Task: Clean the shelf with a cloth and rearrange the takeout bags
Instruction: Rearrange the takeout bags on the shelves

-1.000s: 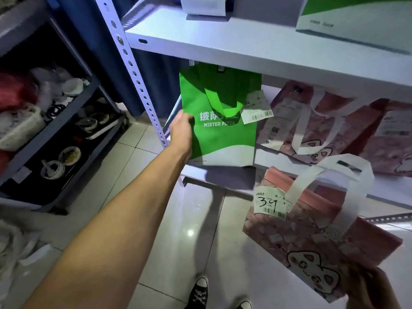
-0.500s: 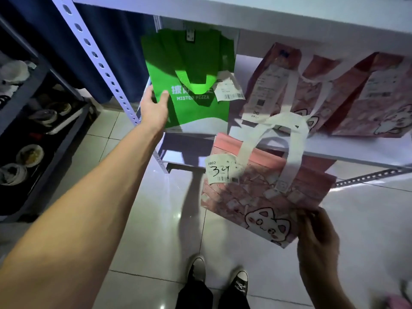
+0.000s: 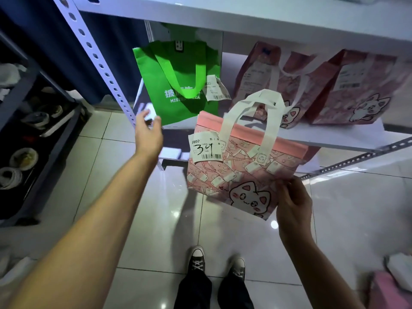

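Note:
A green takeout bag [image 3: 178,85] stands at the left end of the lower white shelf board [image 3: 330,139]. My left hand [image 3: 148,132] hovers just in front of its lower left corner, fingers spread, holding nothing. My right hand [image 3: 293,201] pinches the lower right corner of a pink cat-print bag [image 3: 238,172] with white handles and a receipt marked 34, held in front of the shelf edge. Two more pink cat bags [image 3: 267,81] [image 3: 361,90] stand further right on the same board.
A perforated white shelf post [image 3: 98,63] runs down beside my left hand. The upper shelf board [image 3: 245,16] overhangs the bags. A dark rack [image 3: 38,121] with bowls stands at the left. My shoes [image 3: 196,259] are on the glossy tiled floor; pink and white items [image 3: 392,279] lie at the bottom right.
My left hand has let go of the green bag and drawn back slightly. My right hand has lifted the pink bag higher, closer to the shelf.

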